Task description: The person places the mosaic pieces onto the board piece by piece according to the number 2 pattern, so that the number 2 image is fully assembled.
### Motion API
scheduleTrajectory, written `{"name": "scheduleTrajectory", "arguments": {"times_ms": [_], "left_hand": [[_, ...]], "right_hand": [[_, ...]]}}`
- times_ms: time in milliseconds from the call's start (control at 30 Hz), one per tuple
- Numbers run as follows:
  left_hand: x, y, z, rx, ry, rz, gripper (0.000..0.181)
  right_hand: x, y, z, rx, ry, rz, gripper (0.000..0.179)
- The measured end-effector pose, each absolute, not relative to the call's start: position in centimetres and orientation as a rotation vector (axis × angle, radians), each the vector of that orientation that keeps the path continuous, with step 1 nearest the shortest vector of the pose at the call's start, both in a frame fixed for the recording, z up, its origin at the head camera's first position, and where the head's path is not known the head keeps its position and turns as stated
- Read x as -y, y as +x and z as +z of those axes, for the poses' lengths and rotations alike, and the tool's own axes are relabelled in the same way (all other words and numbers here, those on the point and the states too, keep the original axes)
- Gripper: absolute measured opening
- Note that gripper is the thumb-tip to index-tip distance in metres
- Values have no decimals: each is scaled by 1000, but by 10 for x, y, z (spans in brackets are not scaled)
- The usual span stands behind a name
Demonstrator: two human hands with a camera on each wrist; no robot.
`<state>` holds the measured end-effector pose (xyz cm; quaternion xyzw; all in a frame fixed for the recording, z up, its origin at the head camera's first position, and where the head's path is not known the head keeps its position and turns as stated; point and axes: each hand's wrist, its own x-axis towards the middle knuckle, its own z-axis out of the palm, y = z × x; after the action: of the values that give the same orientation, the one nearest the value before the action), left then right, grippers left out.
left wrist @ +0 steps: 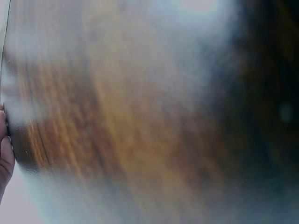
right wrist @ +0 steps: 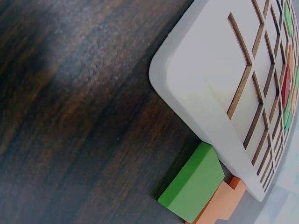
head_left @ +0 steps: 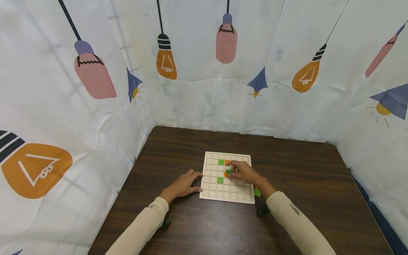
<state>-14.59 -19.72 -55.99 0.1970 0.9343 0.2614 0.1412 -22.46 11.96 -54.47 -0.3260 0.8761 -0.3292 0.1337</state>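
A pale gridded board lies on the dark wooden table. My left hand is at its left edge, fingers extended and fingertips right at the rim. Over the middle of the board, my right hand pinches a small green tile between thumb and fingers. Around it on the grid are a green square, an orange square, another orange square and a lower green square. The right hand partly covers the squares beneath it. In the right wrist view, a red piece also shows among the far squares.
Beside the board's right edge sit a loose green block and an orange block, partly behind my right wrist in the head view. The brown table extends around the board. White curtains printed with lamps hang behind and beside it.
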Motion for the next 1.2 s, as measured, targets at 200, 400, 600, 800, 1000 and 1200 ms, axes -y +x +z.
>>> {"name": "scheduleTrajectory", "arguments": {"times_ms": [200,400,600,800,1000,1200], "left_hand": [[197,-146,-560,-2698,562,755,60],[197,-146,-560,-2701,560,753,59],[197,-146,-561,-2702,565,763,59],[197,-146,-561,-2703,578,759,59],[197,-146,-562,-2714,586,748,58],[197,-146,-562,-2715,591,747,58]], "right_hand": [[-121,-223,-543,-2492,-1026,-937,38],[-120,-223,-545,-2506,-1033,-936,35],[-119,-224,-544,-2508,-989,-972,35],[-118,-224,-542,-2489,-1013,-1002,38],[-117,-225,-543,-2493,-1064,-994,37],[-115,-225,-545,-2492,-1021,-1013,37]]}}
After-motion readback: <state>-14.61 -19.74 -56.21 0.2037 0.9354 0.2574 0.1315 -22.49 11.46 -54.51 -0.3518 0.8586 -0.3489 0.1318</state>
